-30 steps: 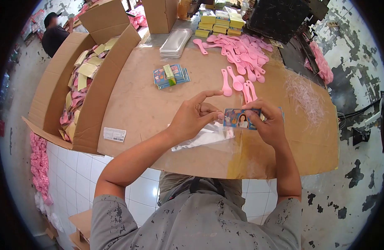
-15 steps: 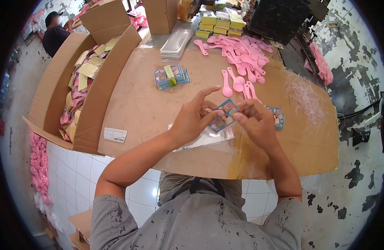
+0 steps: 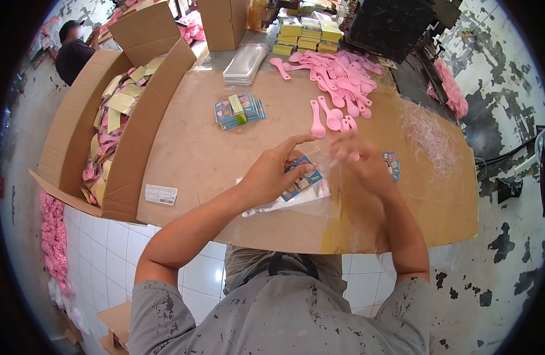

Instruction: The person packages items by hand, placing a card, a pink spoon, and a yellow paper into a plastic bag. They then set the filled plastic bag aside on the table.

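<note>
A blue printed card [image 3: 297,188] is pinched between the thumb and fingers of my left hand [image 3: 272,174], above some clear plastic bags [image 3: 266,207] on the cardboard-covered table. My right hand [image 3: 364,163], smeared by motion, is just right of it, with a small pink bit at its fingertips, perhaps part of a spoon. More blue cards [image 3: 392,165] lie right of that hand. Beyond my hands are loose pink spoons [image 3: 318,121] and a larger heap of pink spoons [image 3: 343,77]. A banded stack of blue cards [image 3: 230,112] rests at the left.
An open carton [image 3: 143,133] full of spoons and yellow cards stands at the left. Clear bags [image 3: 246,62] are stacked at the back, near yellow card stacks [image 3: 311,34] and a black machine [image 3: 391,26]. Plastic shreds [image 3: 429,139] lie right. A person [image 3: 74,53] is at the far left.
The blue card went from between both hands to my left hand alone, now tilted. My right hand let go of it and moved toward the loose spoons. The view has shifted slightly.
</note>
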The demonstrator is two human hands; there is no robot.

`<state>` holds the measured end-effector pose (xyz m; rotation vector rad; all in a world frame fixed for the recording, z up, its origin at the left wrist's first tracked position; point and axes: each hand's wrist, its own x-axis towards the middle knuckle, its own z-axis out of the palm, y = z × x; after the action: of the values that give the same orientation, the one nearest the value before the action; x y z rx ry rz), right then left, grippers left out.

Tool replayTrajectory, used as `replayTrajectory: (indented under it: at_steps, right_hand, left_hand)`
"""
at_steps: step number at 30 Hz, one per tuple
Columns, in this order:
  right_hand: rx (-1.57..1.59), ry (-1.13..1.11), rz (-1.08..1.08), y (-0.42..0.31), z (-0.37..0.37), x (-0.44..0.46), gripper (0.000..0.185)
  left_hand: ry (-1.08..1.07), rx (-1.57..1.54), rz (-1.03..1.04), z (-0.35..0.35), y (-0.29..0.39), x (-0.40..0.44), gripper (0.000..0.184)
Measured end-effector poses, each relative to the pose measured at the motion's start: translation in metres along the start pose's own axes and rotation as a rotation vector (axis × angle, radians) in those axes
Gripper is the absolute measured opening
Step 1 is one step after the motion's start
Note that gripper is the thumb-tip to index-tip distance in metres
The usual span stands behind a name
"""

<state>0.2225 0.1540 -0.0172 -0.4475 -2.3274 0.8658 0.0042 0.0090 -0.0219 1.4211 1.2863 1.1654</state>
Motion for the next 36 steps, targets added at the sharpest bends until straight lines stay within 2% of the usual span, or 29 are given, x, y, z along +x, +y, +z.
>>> replayTrajectory:
  at_steps: [2, 5, 8, 11, 14, 15, 17, 20, 23, 29, 32, 35, 36]
  right_hand:
    - [-0.134, 0.155, 0.301, 0.018, -0.019, 0.009, 0.027]
    - [-0.415, 0.117, 0.249, 0.054, -0.034, 0.019, 0.027]
    - [-0.419, 0.024, 0.313, 0.058, -0.029, 0.029, 0.028]
    - [-0.454, 0.088, 0.336, 0.079, -0.028, 0.034, 0.028]
    - [-0.244, 0.256, 0.357, 0.046, -0.031, 0.041, 0.031]
    - [-0.068, 0.280, 0.307, 0.038, -0.030, 0.041, 0.033]
    - [0.283, 0.321, 0.207, 0.021, -0.027, 0.035, 0.039]
    - [0.491, 0.299, 0.258, -0.034, -0.021, 0.031, 0.048]
    - [0.544, 0.351, 0.208, -0.044, -0.016, 0.030, 0.048]
    - [0.589, 0.259, 0.176, -0.046, 0.002, 0.025, 0.046]
    - [0.609, 0.317, 0.160, -0.045, 0.011, 0.023, 0.044]
    - [0.596, 0.298, 0.108, -0.041, 0.020, 0.016, 0.040]
    - [0.596, 0.262, 0.122, -0.038, 0.021, 0.014, 0.039]
  left_hand:
    - [0.008, -0.026, 0.028, -0.001, -0.007, 0.001, 0.050]
    - [-0.027, -0.104, -0.005, -0.001, -0.015, 0.004, 0.045]
    - [-0.042, -0.111, -0.008, 0.000, -0.015, 0.003, 0.042]
    - [-0.038, -0.185, -0.021, -0.001, -0.009, 0.001, 0.040]
    - [-0.012, -0.276, 0.017, 0.001, -0.010, 0.002, 0.041]
    - [-0.014, -0.285, 0.009, 0.000, -0.009, 0.002, 0.042]
    - [-0.016, -0.307, -0.010, 0.000, -0.007, 0.002, 0.042]
    - [-0.020, -0.259, -0.004, 0.001, -0.008, 0.002, 0.044]
    - [-0.017, -0.183, 0.029, 0.001, -0.014, 0.002, 0.045]
    - [-0.041, -0.311, -0.019, 0.004, -0.009, 0.003, 0.041]
    - [-0.072, -0.220, -0.197, -0.002, 0.005, 0.001, 0.039]
    - [-0.046, -0.330, -0.044, 0.001, -0.015, 0.005, 0.040]
    - [-0.042, -0.329, -0.051, -0.001, -0.012, 0.005, 0.040]
